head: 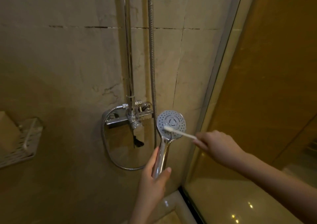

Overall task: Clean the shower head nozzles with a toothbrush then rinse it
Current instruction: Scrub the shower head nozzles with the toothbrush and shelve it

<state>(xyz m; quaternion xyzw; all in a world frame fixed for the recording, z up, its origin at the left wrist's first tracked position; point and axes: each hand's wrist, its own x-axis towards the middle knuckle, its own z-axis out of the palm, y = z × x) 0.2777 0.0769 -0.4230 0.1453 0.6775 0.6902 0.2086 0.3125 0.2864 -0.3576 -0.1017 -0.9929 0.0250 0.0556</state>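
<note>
Left hand (152, 174), nearest, wraps the chrome handle low down, thumb across the front, fingers behind. The grip looks firm, but the chrome is slick, so any twist from scrubbing could rotate the head in the palm.

Right hand (217, 146), out to the right of the left, pinches the tail end of the toothbrush (181, 133). That's a long lever on a thin stem, so I expect flex, poor pressure control and bristles skating off.

Shower head (178, 119) sits just above the left hand, face toward the camera. The bristles touch the left of the face near the centre cap. Risk: the outer nozzle rings get skipped.

Glass door (257, 103) is close behind the right hand, so a wide stroke could knock knuckles or brush into it.

Hose (151, 52) hangs beyond the left hand and could tug the head off angle.

Mixer (132, 117) is farther back. Both hands are occupied, so rinsing means freeing one, which risks a dropped brush.
</note>
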